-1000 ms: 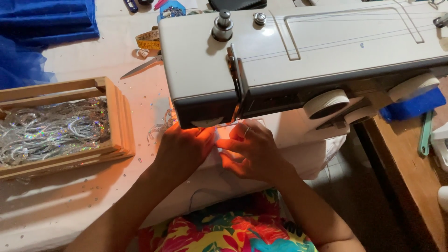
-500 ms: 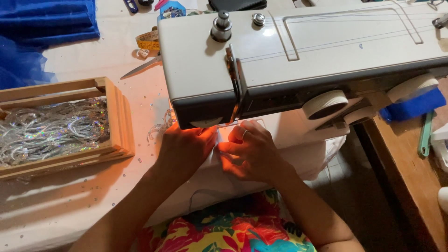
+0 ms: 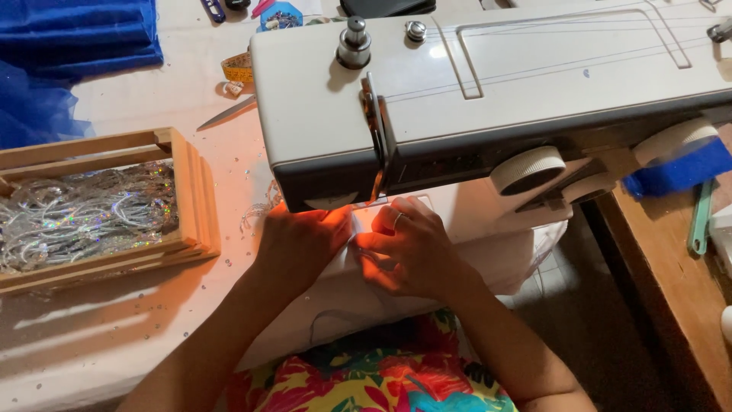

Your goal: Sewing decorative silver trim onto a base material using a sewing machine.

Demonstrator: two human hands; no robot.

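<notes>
Unmoved since earlier, both hands point(image 3: 358, 244) clenched, pinching white fabric point(image 3: 366, 221) beneath sewing machine point(image 3: 488, 91).

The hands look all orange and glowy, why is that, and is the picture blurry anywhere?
In the head view, a small light under the sewing machine shines warm on the left hand and right hand, so they glow orange. The machine's underside is in dark shadow. The shiny strands in the wooden tray sparkle with glare. The flowery clothing at the bottom looks slightly soft.
</notes>
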